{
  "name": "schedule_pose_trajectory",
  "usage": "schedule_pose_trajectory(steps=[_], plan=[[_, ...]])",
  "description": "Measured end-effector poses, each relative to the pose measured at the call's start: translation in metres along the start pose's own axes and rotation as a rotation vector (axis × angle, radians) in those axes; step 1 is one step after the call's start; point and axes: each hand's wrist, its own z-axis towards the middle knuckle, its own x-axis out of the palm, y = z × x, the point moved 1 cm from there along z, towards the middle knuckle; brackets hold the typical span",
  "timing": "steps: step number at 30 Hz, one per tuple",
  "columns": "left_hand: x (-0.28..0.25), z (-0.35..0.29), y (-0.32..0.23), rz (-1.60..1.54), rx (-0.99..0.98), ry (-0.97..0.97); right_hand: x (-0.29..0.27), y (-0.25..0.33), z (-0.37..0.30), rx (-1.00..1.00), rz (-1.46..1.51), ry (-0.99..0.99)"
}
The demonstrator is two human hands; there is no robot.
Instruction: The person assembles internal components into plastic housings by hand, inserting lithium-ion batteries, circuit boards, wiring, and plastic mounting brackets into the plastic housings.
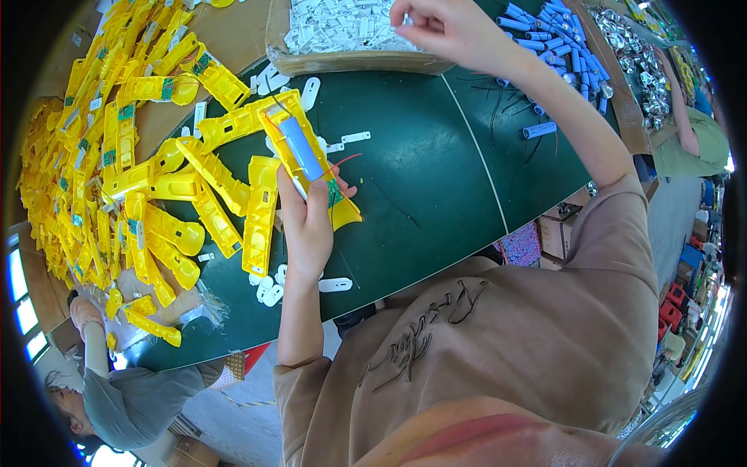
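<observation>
My left hand (307,229) is closed round a long yellow plastic housing half, tilted above the green table. A blue cylindrical battery (299,148) lies inside the housing, with thin wires and a green circuit board (334,192) near its lower end. Over the cardboard box (366,62) of small white plastic parts, my right hand (440,31) has its fingers pinched together. Something small and pale shows at those fingertips, too small to make out. More yellow housing halves (261,214) lie just left of my left hand, beside white oval plastic pieces (335,285).
A large heap of yellow housings (70,179) covers the left side. Loose blue batteries (564,47) with wires lie at the far right, beside a box of shiny metallic parts (642,70). Other people stand at the lower left (140,405) and far right (692,148).
</observation>
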Motion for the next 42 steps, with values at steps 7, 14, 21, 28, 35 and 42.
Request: schedule_pose_trajectory(steps=[7, 14, 21, 28, 35, 42], plan=[[0.003, 0.005, 0.002, -0.002, 0.053, 0.014, 0.089, -0.003, -0.054, -0.496, -0.391, -0.109], [0.003, 0.004, 0.005, 0.094, 0.089, -0.012, 0.083, -0.014, -0.069, -0.078, 0.096, 0.03], [0.002, 0.004, 0.006, 0.091, 0.087, -0.011, 0.094, -0.01, -0.08, -0.334, -0.063, -0.1], [0.007, -0.008, -0.001, 0.075, 0.158, 0.217, 0.061, 0.037, -0.085, -0.382, 0.281, -0.266], [0.012, -0.011, 0.005, 0.188, 0.111, 0.344, 0.054, 0.05, -0.057, -0.116, 0.654, -0.163], [0.012, -0.012, 0.001, 0.209, 0.008, 0.368, 0.054, 0.053, -0.036, 0.032, 0.581, -0.017]])
